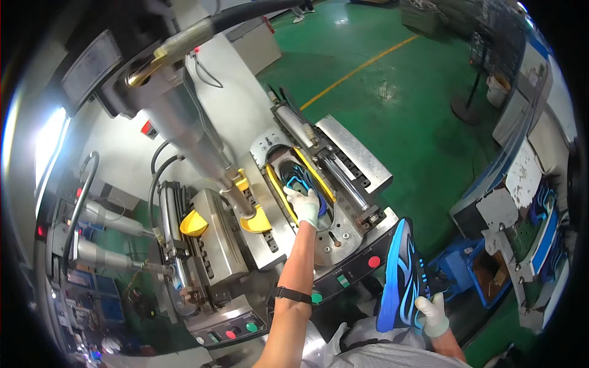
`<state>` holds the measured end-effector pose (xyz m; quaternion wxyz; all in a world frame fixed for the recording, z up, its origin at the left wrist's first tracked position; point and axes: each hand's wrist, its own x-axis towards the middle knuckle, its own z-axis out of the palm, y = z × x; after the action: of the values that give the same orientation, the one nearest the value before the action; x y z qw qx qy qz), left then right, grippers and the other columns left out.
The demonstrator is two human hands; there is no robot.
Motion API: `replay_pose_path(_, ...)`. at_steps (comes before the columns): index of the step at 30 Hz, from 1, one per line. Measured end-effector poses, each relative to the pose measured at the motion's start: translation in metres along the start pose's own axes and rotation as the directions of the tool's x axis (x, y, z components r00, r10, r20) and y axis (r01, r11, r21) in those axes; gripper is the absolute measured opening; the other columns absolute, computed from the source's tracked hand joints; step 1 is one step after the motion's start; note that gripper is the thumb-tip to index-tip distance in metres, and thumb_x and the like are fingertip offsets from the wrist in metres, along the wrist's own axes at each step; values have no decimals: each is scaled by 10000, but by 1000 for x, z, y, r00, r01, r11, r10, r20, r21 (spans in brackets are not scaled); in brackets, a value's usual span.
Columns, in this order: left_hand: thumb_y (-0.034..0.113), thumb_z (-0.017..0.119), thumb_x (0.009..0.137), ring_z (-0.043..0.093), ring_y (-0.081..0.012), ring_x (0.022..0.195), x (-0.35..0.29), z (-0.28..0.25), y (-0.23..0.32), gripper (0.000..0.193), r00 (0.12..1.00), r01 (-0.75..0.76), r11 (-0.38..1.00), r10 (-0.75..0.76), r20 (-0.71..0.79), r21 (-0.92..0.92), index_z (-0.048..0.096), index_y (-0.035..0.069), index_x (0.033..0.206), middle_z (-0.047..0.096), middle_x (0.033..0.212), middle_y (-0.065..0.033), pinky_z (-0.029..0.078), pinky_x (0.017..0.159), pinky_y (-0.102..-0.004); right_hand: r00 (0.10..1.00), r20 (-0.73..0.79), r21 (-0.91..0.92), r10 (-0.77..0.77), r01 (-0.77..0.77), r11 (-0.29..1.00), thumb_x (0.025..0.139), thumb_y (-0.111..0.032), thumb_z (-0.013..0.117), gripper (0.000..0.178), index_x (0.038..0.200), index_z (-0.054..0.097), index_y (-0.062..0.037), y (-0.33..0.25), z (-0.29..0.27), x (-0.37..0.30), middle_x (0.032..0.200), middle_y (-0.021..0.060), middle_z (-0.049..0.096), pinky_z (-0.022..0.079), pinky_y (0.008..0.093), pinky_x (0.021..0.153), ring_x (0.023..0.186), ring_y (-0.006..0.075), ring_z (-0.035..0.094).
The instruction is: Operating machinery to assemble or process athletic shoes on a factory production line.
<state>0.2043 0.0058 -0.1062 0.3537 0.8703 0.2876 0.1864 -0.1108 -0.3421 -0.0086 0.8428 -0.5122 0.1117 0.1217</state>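
My left hand [305, 204], in a white glove, reaches into the press machine and grips a blue and black shoe [299, 178] that lies in the yellow-lined mould cavity [277, 187]. My right hand [432, 314], also gloved, holds a second blue and black shoe [402, 276] upright by its heel end, sole side facing left, at my lower right beside the machine's front edge. A black band sits on my left forearm.
A large steel ram [190, 132] with a yellow pad stands left of the mould. Control panels with red and green buttons [236, 331] line the machine's front. Green floor with a yellow line lies behind. Blue racks with shoes [543, 227] stand at the right.
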Motion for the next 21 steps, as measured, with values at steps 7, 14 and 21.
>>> replay_pose_path(7, 190, 684, 925, 580, -131, 943, -34, -122, -27, 342, 926, 297, 602, 9, 378, -741, 606, 16, 1209, 651, 1094, -66, 488, 861, -300, 993, 85, -206, -82, 98, 974, 876, -208, 727, 545, 1349, 543, -10, -34, 62, 40, 1237, 48, 615, 440, 344, 989, 1104, 167, 566)
replay_pose_path(14, 219, 699, 935, 554, -134, 1107, -232, -303, -72, 698, 920, 361, 464, -34, 391, -809, 386, -66, 1491, 599, 1261, -74, 461, 971, -299, 854, 389, -564, 345, -75, 822, 917, -187, 725, 339, 1128, 639, 64, -76, 193, 224, 926, 89, 707, 549, 284, 660, 780, 145, 686)
replay_pose_path(21, 313, 773, 863, 555, -245, 1151, -384, -374, -173, 806, 875, 484, 717, -395, 280, -502, 398, -63, 1470, 576, 1325, -179, 449, 1003, -354, 938, 344, -938, 35, 345, -22, 834, -324, 759, 588, 1216, 571, 81, 65, 287, 397, 1150, 274, 685, 549, 430, 926, 1067, 386, 686)
